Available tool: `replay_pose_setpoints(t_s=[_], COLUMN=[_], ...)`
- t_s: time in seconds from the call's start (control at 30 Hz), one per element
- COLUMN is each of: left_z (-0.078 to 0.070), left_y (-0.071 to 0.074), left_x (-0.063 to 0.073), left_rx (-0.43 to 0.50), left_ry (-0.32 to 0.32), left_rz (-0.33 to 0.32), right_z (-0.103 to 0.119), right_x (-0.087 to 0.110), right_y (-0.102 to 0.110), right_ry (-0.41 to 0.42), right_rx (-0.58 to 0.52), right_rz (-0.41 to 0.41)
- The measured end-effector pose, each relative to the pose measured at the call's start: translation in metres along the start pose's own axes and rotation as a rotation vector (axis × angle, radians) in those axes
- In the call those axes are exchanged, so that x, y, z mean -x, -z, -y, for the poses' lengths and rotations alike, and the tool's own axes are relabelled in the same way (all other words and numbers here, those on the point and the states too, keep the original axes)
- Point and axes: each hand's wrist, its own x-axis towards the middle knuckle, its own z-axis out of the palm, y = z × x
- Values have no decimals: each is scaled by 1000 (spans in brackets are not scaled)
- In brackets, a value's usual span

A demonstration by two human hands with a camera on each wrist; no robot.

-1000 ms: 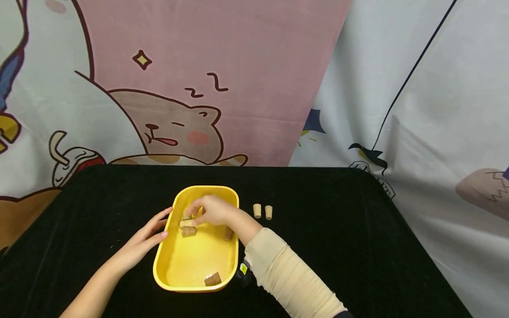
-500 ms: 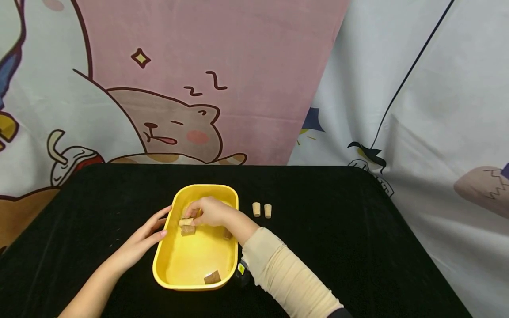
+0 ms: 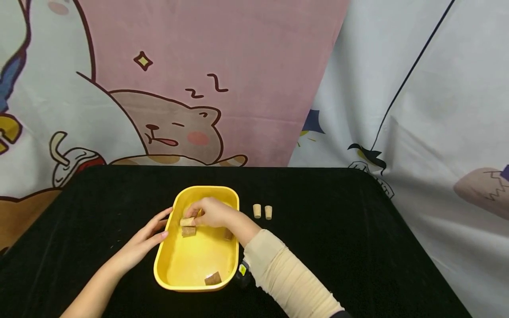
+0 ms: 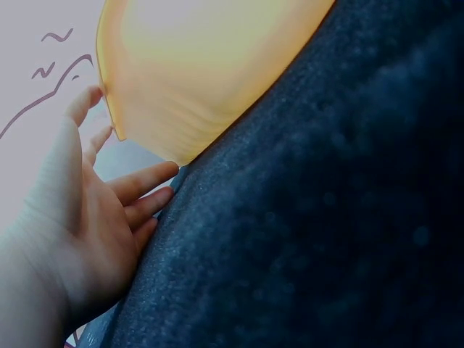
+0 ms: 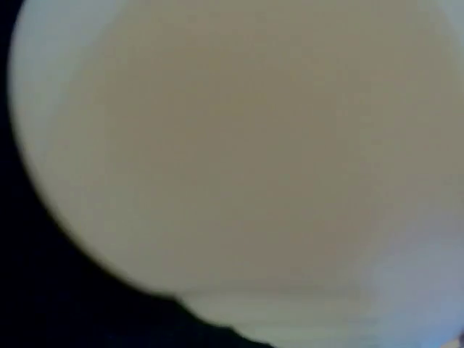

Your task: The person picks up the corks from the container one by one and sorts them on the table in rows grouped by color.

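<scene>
A yellow plastic tray lies lengthwise before me. Inside it, near the far left, my right hand pinches a pale cork between thumb and fingers. Just in front of that cork lies a browner cork. My left hand has its fingers spread at the tray's left side, fingertips right at the rim. The left wrist view shows this left hand with extended fingers against the tray's outer wall. In the right wrist view, a blurred pale surface hides the hand.
Two tapered corks stand on the black cloth right of the tray. A brown cork lies at the tray's near end, and another cork by its right wall is partly hidden under the right forearm. A printed curtain hangs behind.
The pale cork in my right hand has shifted slightly toward the tray's far end. The left hand and tray stay in place; the head view moves a little.
</scene>
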Motion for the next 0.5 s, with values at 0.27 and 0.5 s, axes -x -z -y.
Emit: replay_pose_setpoints(t_s=[0.27, 0.5], left_z=[1, 1], left_y=[-1, -1], left_x=[-1, -1], left_rx=[4, -6], left_ry=[23, 30], left_rz=[-2, -6], right_z=[2, 4], right_x=[5, 11], right_y=[6, 10], right_ry=[26, 29], right_rx=[-27, -53], right_rz=[-44, -62])
